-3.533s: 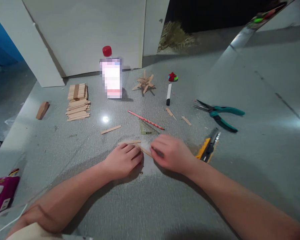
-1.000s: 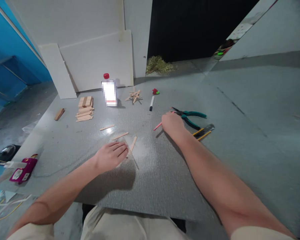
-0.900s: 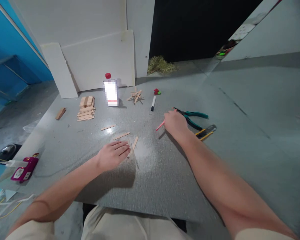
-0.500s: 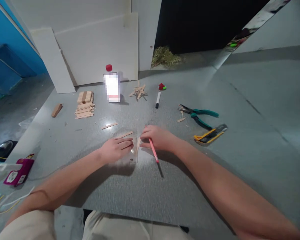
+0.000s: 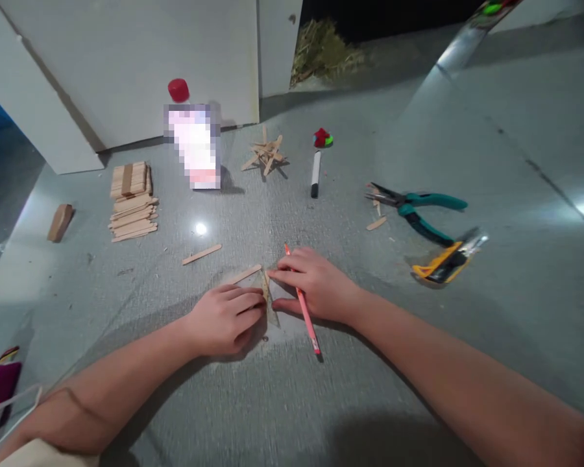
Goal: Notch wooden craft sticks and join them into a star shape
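My right hand [image 5: 316,282] holds a pink pencil [image 5: 307,318] slanted between its fingers, with the point away from me. Its thumb and forefinger reach to a narrow, see-through yellowish strip [image 5: 273,312], which looks like a small ruler. From the other side my left hand [image 5: 228,319] has its fingers curled, the tips pressed on that strip. A craft stick [image 5: 246,275] lies just beyond the left knuckles. Part of a pale stick also shows by the right forefinger; the fingers cover much of it.
Another craft stick [image 5: 202,254] lies farther left. Behind are stacked craft sticks [image 5: 133,217], a blurred-out bottle with a red cap [image 5: 178,90], a star-like stick pile [image 5: 267,155] and a marker [image 5: 316,174]. Pliers [image 5: 409,204] and a yellow cutter knife [image 5: 450,259] lie right.
The view has moved closer and tipped down. My left fingers have gone from lying flat to curling at the strip, which now slants differently. The pencil stays in my right hand.
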A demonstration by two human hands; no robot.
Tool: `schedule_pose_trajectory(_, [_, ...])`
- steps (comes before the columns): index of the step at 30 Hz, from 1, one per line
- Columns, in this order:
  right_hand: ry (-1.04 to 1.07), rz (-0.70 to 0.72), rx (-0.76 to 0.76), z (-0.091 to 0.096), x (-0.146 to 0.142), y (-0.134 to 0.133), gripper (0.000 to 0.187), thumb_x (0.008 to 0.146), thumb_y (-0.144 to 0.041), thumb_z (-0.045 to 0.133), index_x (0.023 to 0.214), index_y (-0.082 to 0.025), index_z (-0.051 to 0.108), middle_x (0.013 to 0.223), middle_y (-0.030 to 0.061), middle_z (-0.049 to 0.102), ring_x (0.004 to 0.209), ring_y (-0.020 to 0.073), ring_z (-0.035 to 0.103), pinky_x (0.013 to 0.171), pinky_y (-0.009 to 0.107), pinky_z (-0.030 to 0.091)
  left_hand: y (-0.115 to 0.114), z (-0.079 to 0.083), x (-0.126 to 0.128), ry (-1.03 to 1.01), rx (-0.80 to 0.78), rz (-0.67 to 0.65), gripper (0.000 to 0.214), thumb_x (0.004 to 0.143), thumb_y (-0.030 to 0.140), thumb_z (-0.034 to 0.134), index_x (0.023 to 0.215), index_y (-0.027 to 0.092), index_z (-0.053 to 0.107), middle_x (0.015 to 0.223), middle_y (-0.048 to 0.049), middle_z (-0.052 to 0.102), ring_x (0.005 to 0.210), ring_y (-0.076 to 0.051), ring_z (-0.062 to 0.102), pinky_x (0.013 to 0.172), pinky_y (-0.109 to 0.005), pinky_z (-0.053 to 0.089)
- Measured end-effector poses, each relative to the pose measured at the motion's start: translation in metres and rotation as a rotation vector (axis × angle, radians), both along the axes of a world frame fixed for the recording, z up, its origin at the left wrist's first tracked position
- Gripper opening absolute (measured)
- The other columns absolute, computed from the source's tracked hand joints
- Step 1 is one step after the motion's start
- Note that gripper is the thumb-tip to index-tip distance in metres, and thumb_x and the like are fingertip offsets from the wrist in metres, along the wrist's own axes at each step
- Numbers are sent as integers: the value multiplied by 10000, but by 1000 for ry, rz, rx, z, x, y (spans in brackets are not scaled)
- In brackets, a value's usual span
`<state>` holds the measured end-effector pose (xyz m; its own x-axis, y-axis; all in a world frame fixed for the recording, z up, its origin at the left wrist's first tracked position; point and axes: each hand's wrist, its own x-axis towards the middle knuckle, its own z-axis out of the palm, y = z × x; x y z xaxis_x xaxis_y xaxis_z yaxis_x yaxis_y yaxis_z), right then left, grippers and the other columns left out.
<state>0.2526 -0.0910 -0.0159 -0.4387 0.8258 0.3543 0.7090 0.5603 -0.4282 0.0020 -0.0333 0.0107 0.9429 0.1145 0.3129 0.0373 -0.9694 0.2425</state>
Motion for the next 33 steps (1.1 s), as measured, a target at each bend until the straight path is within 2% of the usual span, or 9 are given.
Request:
schedule_pose_trajectory(6, [-29,-27,33,3,-2,-4,407,958,-471,637,1164,-128,709,919,111,656,851,251,542,786,423,448,0,2,2,-32,-160,22,95,947,168,585,932,145,676,1005,-71,768,1075,-206,735,942,-335,620])
schedule_pose_trajectory(9, [-59,-42,30,3,-2,-6,353,964,-397,639,1171,-122,715,909,111,642,855,254,526,794,426,444,0,1,3,-42,-203,30,61,938,159,620,901,143,665,976,-62,763,1056,-195,733,955,-325,615])
schedule_pose_trajectory(14, [-126,-75,33,5,-2,-9,300,972,-338,631,1205,-176,727,890,96,632,834,245,522,765,411,421,4,-1,3,-40,-250,22,91,949,206,628,879,155,658,952,-62,744,969,-177,726,891,-320,621])
schedule_pose_trajectory(18, [-148,-85,70,8,-4,-9,282,982,-304,606,1199,-169,725,874,96,639,815,244,521,757,414,447,5,-4,0,-15,-275,5,207,955,350,656,874,160,652,972,-73,728,977,-195,715,885,-340,614])
schedule_pose_trajectory(21, [-136,-93,82,10,-8,-11,259,982,-284,599,1188,-177,716,876,91,659,828,242,540,767,414,466,5,-5,-1,-22,-266,11,229,957,363,660,858,157,647,985,-74,728,999,-204,708,893,-348,611])
schedule_pose_trajectory(27, [-114,21,131,17,-15,-16,160,958,-170,590,1031,-172,732,961,98,727,840,233,570,762,415,484,3,-6,0,-49,-254,19,229,963,365,658,905,143,663,1001,-80,735,996,-207,702,903,-350,614])
schedule_pose_trajectory(33, [-139,72,148,14,-12,-15,238,983,-135,526,1097,-164,734,1140,102,749,900,237,595,765,404,525,3,-4,0,-58,-249,29,199,974,323,629,898,142,660,964,-77,736,989,-210,707,881,-349,620])
